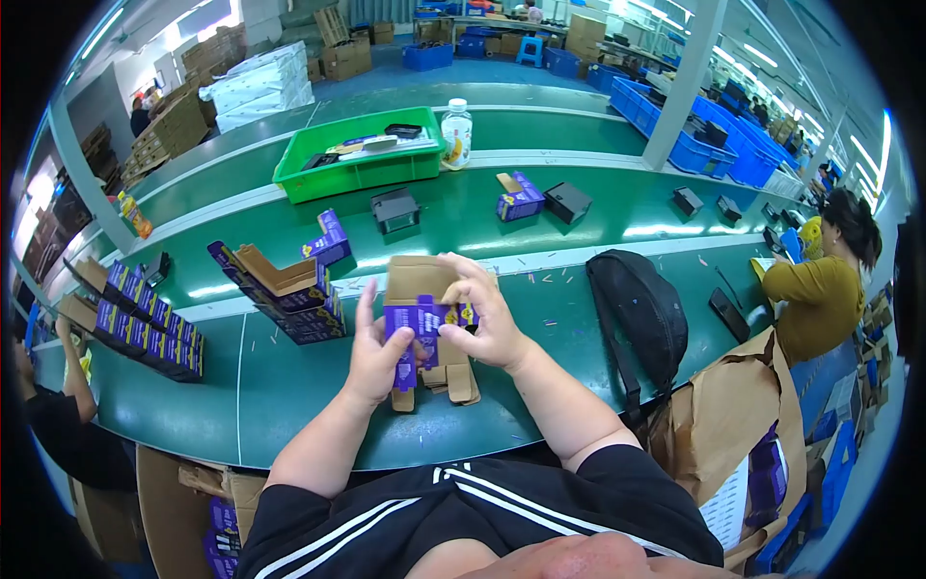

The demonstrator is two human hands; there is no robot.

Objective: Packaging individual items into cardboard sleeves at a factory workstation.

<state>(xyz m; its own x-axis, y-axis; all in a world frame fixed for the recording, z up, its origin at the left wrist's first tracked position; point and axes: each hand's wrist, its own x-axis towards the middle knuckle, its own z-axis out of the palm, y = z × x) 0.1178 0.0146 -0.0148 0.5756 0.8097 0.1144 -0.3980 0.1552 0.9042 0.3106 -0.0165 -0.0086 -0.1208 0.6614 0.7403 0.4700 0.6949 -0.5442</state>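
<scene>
Over the green table in front of me, a purple carton with its brown inside showing is between my hands, its flaps unfolded. My left hand grips its left side, with the thumb across the purple face. On the other side, my right hand bends its fingers round the right edge, thumb pressed near the printed panel. Beneath the carton lie flat cardboard pieces, partly hidden by it. Left of my hands stands a stack of purple cartons, the top ones with raised brown flaps.
Beyond runs a green conveyor with black box-shaped devices, a purple carton, a green bin and a bottle. A black bag lies right. More stacked cartons stand left. Co-workers sit on both sides.
</scene>
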